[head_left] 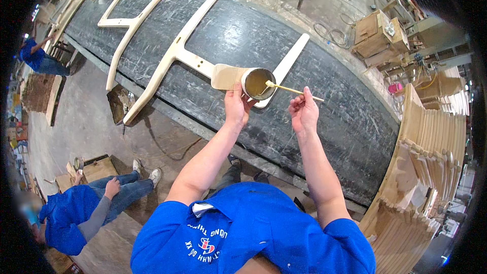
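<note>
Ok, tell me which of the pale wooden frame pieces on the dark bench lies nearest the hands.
The frame piece whose flat end runs under the glue cup held by the left hand; the other frame lies farther up the bench.

No packages, labels, signs, screens.

The left hand (236,105) holds a round metal cup of yellowish-brown glue (258,83) over the dark, scratched counter (324,106). The right hand (303,110) pinches a thin wooden stick (291,90), its tip dipped in the cup. Pale curved wooden frame pieces (172,56) lie to the far left.
</note>
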`<action>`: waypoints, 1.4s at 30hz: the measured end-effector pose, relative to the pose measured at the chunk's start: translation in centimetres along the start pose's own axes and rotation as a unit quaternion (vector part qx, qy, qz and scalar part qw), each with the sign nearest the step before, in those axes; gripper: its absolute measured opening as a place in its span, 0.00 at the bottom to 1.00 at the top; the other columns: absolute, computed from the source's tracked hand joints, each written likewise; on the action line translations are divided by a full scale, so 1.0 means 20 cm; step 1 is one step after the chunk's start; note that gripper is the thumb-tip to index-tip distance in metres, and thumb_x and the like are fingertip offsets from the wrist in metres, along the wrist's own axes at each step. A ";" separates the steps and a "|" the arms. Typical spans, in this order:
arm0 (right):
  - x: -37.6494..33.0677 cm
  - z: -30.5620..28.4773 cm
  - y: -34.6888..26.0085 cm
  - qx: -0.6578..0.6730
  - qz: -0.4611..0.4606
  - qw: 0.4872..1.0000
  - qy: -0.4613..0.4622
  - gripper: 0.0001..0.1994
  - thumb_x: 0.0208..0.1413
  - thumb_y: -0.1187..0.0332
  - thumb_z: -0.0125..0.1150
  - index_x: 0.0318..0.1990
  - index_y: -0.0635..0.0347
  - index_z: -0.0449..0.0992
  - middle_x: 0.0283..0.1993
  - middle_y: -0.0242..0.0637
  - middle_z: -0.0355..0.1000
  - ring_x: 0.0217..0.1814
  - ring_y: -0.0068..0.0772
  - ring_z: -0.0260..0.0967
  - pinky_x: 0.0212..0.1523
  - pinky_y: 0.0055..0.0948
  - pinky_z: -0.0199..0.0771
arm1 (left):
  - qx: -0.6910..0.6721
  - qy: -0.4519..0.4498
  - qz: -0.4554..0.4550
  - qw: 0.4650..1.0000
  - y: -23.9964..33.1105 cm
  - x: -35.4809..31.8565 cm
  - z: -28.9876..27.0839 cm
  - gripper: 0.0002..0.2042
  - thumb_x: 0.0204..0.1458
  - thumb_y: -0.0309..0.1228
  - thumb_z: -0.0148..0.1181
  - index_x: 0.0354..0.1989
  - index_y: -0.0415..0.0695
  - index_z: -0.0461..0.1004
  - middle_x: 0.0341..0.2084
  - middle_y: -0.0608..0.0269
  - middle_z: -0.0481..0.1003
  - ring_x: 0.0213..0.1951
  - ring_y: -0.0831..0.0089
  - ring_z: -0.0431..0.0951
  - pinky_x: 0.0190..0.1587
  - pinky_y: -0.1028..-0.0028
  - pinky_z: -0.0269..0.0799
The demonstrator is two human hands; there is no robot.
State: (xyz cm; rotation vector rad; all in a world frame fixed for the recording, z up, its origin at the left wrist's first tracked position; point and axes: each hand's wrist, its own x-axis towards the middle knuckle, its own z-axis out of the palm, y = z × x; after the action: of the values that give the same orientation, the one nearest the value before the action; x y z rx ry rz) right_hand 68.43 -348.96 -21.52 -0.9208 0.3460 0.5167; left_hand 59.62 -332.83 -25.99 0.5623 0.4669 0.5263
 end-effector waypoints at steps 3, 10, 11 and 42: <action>0.00 -0.01 -0.03 0.001 -0.008 0.999 -0.032 0.11 0.55 0.61 0.57 0.26 0.55 0.70 0.21 0.30 0.69 0.24 0.24 0.68 0.21 0.21 0.65 | 0.001 -0.003 -0.008 1.000 -0.04 -0.01 -0.03 0.15 0.60 0.39 0.41 0.48 0.44 0.64 0.43 0.60 0.72 0.42 0.66 0.76 0.37 0.63 0.79; -0.01 0.00 -0.16 -0.060 -0.135 0.972 -0.184 0.05 0.53 0.71 0.56 0.35 0.62 0.72 0.32 0.39 0.72 0.36 0.31 0.70 0.35 0.26 0.68 | -0.005 0.019 -0.020 1.000 -0.08 0.03 -0.07 0.15 0.60 0.40 0.40 0.48 0.44 0.63 0.42 0.60 0.72 0.43 0.67 0.75 0.39 0.60 0.78; -0.01 0.00 -0.18 -0.061 -0.145 0.969 -0.193 0.05 0.52 0.72 0.56 0.36 0.62 0.72 0.33 0.39 0.72 0.36 0.32 0.70 0.36 0.26 0.68 | -0.005 0.027 -0.020 0.999 -0.09 0.03 -0.07 0.15 0.61 0.40 0.40 0.48 0.44 0.64 0.41 0.61 0.72 0.43 0.67 0.75 0.39 0.60 0.78; 0.15 0.09 -0.07 -0.144 -0.145 0.966 -0.156 0.04 0.56 0.69 0.53 0.32 0.59 0.67 0.29 0.37 0.73 0.30 0.25 0.70 0.28 0.21 0.64 | -0.008 0.071 -0.021 0.997 -0.11 0.13 -0.06 0.13 0.61 0.38 0.39 0.47 0.42 0.61 0.40 0.58 0.70 0.42 0.64 0.75 0.38 0.57 0.79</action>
State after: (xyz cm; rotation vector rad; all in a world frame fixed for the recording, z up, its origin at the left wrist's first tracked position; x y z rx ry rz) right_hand 71.83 -347.35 -21.18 -1.1296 -0.1542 0.4377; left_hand 61.68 -332.45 -28.89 0.5005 0.6088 0.5318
